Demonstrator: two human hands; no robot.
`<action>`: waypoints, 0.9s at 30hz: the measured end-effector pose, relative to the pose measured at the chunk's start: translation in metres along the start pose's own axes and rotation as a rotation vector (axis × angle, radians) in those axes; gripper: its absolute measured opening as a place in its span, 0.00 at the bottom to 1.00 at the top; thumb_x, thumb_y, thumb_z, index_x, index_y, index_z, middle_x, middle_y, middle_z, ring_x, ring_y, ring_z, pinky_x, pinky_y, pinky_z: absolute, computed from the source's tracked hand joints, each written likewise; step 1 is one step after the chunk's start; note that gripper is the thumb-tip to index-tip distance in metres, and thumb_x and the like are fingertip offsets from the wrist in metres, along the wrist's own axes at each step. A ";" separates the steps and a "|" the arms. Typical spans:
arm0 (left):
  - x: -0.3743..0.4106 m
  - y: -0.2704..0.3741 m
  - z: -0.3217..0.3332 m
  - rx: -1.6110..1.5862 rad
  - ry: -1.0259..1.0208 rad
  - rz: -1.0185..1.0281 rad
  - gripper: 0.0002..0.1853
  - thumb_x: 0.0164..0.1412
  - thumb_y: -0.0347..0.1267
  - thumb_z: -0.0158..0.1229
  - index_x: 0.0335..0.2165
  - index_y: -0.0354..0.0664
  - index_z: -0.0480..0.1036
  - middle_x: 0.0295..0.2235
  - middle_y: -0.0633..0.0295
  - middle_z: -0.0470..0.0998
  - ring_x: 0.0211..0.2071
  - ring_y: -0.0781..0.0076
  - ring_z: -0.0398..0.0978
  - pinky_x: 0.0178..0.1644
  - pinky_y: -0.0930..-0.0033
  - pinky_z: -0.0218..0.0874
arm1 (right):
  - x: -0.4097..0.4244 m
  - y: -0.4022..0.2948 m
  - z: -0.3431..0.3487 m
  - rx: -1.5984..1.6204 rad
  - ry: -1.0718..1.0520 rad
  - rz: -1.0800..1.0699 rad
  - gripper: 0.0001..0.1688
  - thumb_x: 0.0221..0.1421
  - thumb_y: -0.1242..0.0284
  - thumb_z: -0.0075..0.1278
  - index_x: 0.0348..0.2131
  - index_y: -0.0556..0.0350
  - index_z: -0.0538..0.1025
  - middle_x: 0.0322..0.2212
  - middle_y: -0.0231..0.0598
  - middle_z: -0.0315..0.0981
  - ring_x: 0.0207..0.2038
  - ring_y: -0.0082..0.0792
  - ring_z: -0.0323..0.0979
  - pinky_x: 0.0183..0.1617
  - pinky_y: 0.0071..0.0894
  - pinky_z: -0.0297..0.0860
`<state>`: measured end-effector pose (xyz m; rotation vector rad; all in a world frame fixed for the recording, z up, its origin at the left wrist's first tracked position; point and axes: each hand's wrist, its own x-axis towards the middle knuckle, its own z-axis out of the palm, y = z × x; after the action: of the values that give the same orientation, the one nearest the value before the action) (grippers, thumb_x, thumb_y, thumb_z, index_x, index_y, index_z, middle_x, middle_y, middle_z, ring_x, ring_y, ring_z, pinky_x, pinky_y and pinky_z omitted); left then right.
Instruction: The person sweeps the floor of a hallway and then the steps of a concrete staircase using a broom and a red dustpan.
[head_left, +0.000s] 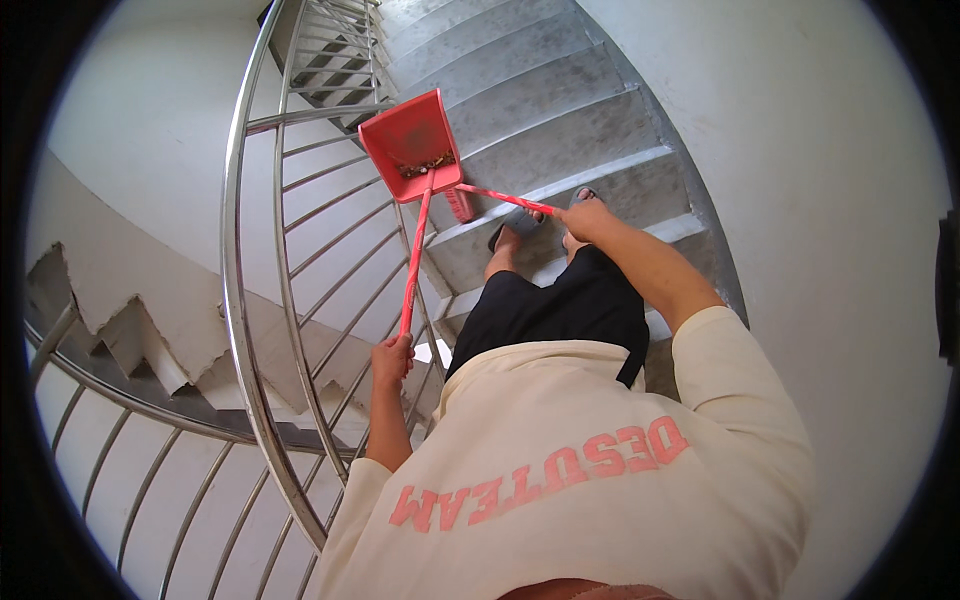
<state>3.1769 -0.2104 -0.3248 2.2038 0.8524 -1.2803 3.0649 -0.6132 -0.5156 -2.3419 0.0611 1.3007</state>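
Observation:
My left hand (391, 358) is closed around the lower end of the red handle (417, 262) of a long-handled dustpan. The red plastic dustpan (414, 139) is beside the railing, its opening facing up. A line of brown debris (424, 166) lies inside it near the handle joint. My right hand (585, 217) grips the red stick of a broom (514, 199), which slants down to the left. The broom's red head (459, 205) shows below the dustpan, over a step at the railing side; part of it is hidden behind the pan.
Concrete stairs (555, 139) rise ahead of me, with my sandalled feet (520, 221) on the steps. A stainless steel railing (234, 247) curves along my left. On the right stands a white wall (817, 225). Beyond the railing, another stair flight (142, 345) is visible lower down.

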 end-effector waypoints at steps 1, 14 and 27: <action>0.001 -0.004 0.005 -0.029 -0.004 0.004 0.13 0.52 0.38 0.54 0.28 0.37 0.73 0.14 0.67 0.69 0.08 0.83 0.61 0.09 0.79 0.46 | 0.000 0.011 0.002 -0.006 -0.003 0.037 0.24 0.50 0.69 0.45 0.49 0.39 0.65 0.32 0.42 0.74 0.36 0.45 0.73 0.35 0.44 0.68; -0.016 0.059 0.053 0.018 -0.027 0.082 0.15 0.51 0.38 0.55 0.28 0.34 0.73 0.14 0.66 0.69 0.08 0.82 0.60 0.09 0.78 0.46 | -0.189 0.177 -0.015 0.038 -0.098 0.431 0.31 0.48 0.75 0.41 0.52 0.30 0.61 0.36 0.43 0.72 0.40 0.42 0.71 0.38 0.41 0.68; 0.037 0.141 0.071 0.158 -0.033 0.198 0.13 0.50 0.35 0.55 0.28 0.34 0.72 0.14 0.65 0.68 0.09 0.80 0.60 0.10 0.77 0.47 | -0.260 0.201 0.074 0.407 0.153 0.491 0.27 0.52 0.68 0.38 0.54 0.34 0.61 0.32 0.53 0.72 0.32 0.48 0.72 0.35 0.42 0.68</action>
<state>3.2467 -0.3456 -0.3806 2.3145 0.5204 -1.3214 2.8115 -0.8095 -0.4113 -2.1271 0.9097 1.1700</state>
